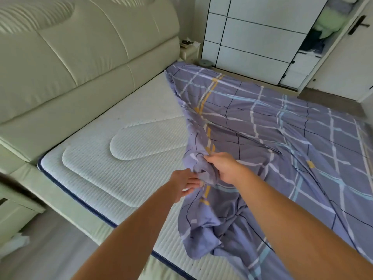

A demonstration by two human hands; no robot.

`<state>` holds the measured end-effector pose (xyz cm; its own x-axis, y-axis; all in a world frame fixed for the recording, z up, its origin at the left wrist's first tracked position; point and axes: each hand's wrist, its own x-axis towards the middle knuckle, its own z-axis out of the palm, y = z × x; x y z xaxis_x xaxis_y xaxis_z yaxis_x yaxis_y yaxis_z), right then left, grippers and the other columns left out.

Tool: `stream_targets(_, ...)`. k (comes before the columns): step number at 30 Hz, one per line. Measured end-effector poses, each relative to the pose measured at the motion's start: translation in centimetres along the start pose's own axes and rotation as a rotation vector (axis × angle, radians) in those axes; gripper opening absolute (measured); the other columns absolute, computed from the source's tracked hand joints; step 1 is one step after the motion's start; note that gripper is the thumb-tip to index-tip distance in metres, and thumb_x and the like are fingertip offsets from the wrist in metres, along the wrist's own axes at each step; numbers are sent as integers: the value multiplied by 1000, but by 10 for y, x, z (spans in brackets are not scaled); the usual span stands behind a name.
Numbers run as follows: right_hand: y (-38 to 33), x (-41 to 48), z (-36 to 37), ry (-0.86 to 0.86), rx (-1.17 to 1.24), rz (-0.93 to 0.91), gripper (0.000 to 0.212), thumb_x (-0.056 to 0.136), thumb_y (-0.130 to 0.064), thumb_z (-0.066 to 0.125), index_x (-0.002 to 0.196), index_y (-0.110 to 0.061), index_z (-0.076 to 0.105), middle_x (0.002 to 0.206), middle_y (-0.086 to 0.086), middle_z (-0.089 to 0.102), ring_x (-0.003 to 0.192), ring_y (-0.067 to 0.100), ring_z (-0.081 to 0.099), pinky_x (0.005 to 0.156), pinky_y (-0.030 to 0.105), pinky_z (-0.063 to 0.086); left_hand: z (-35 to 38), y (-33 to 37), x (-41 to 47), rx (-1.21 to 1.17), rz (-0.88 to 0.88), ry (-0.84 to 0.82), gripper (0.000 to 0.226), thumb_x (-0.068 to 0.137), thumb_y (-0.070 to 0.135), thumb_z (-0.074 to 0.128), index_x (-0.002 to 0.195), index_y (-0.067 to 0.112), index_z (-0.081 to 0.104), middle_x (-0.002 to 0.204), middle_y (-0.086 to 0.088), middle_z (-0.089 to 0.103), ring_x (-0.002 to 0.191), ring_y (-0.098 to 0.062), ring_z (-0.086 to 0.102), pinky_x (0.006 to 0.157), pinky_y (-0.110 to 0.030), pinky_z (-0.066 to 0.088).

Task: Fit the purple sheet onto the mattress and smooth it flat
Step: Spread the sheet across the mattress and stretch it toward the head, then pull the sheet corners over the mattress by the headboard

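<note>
One purple sheet [272, 138], soft, creased and crossed with white, blue and yellow lines, covers the right side of the ribbed white mattress [113, 158]. Two hands, left hand [184, 183] and right hand [224, 168], grasp its bunched left edge with clenched fingers.

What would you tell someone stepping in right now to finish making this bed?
Left hand: pinching the bunched edge of the purple sheet.
Right hand: gripping the same bunch, just above the left.
The sheet covers the right part of the mattress, wrinkled; its far corner reaches the headboard end.
Done: the sheet is partly spread.
Left: pull it over the bare left side, fit the corners, smooth it flat.
</note>
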<state>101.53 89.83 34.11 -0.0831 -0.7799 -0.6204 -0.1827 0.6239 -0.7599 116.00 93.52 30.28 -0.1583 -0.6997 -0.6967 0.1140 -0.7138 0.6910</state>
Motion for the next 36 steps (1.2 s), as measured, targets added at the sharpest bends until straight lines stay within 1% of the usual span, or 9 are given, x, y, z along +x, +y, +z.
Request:
stream_targets(4,-10,-17,1,-255,78,-20,22,98,-16,52,108,-2,64,91,9,68,78,18,65,61,26,52,-13,-8,19,-240,-187,112,61,90,56,46,118,3,52,105,-14,61,85,-26,61,70,-35,52)
stream_targets(10,-17,-30,-6,-436,54,-15,25,99,-19,50,116,-7,64,94,5,71,71,12,68,62,23,56,-5,-8,21,-46,-112,-2,65,91,61,41,134,14,48,121,-6,56,112,-23,54,104,-39,41)
stream_targets(14,-17,-30,-6,-447,48,-14,23,98,-14,50,116,-5,62,91,7,68,69,13,66,61,23,55,-5,2,14,-263,-17,-119,33,98,37,46,102,8,61,88,-9,61,78,-22,60,66,-33,56)
stream_targets(16,-15,-28,-3,-400,-78,-6,13,97,-10,50,100,-6,62,84,7,65,67,14,62,60,25,51,-14,12,4,-210,19,17,18,93,22,57,87,5,60,71,-9,54,57,-19,49,38,-22,42)
stream_targets(19,-11,-21,3,-247,-472,27,13,92,-11,52,79,-12,51,77,7,55,64,15,53,59,26,45,-46,32,-2,-121,165,305,9,83,10,65,89,4,60,77,-14,59,57,-22,52,43,-24,43)
stream_targets(24,-26,-19,44,-147,-560,56,24,96,-22,51,120,-23,52,104,3,54,92,16,53,84,30,50,-108,84,-28,-203,303,449,26,88,40,61,73,19,57,82,-5,59,76,-23,56,74,-36,48)
stream_targets(29,-77,-17,112,-47,-401,-100,43,98,-13,44,141,-12,39,113,10,51,95,20,53,89,33,50,-175,123,-54,-83,427,507,12,88,26,63,80,18,68,77,-3,63,74,-23,58,78,-36,52)
stream_targets(32,-116,-17,168,-11,-371,-242,47,98,-10,38,144,-19,34,124,12,51,96,22,55,73,30,50,-225,149,-73,-21,469,482,12,86,22,67,74,22,66,79,-1,62,75,-21,58,81,-35,53)
stream_targets(36,-166,-19,266,-11,-414,-403,58,88,-12,39,143,-31,35,128,3,48,112,30,58,93,45,53,-306,183,-94,67,510,479,5,86,20,66,90,17,68,80,0,62,74,-19,59,69,-27,53)
